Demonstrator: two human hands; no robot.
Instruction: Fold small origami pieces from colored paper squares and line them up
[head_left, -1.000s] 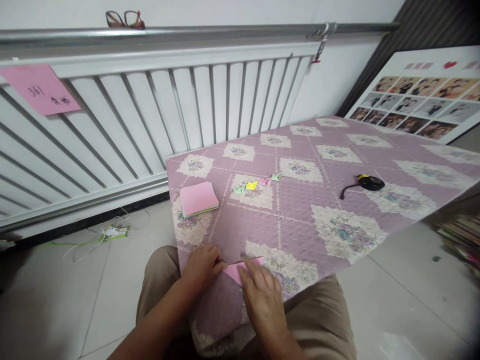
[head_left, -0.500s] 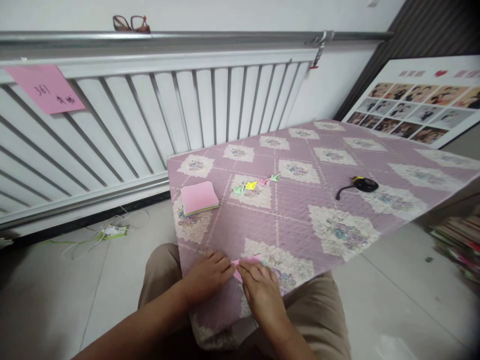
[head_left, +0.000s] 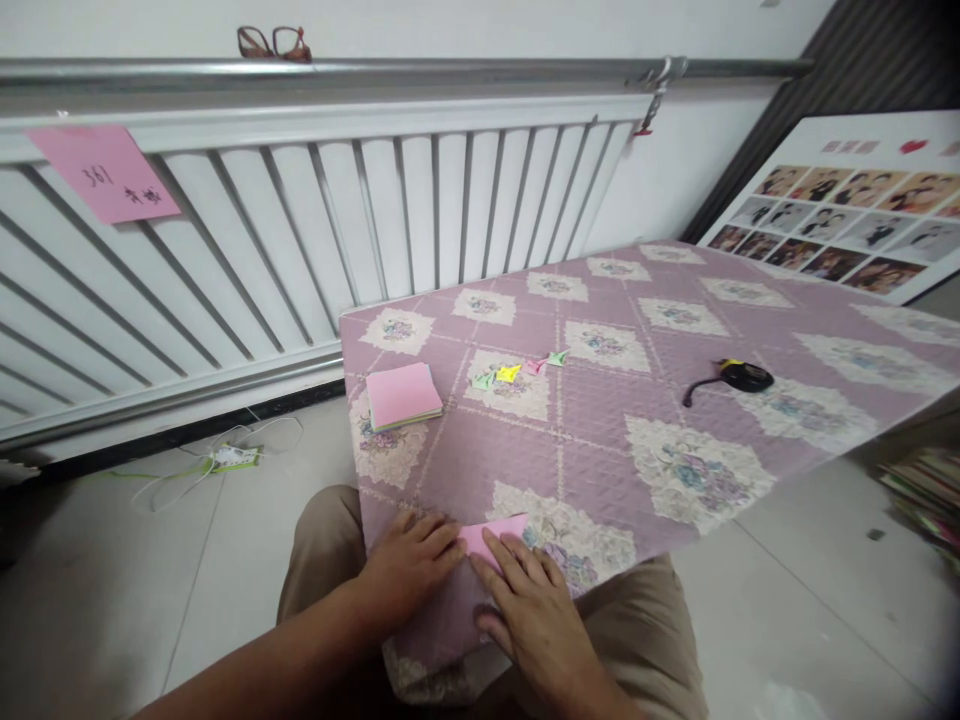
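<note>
Down at the near edge of the table, both hands lie flat with fingers spread on a pink paper. Left hand presses its left end, right hand covers its lower part. Farther back sit a paper pad, small folded shapes and a tape measure.

Near edge: both hands on the table, left hand and right hand pressing the paper between them.
Behind left: pad.
Behind centre: folded bits.
Right: tape measure.
Back: radiator, glasses above.
</note>
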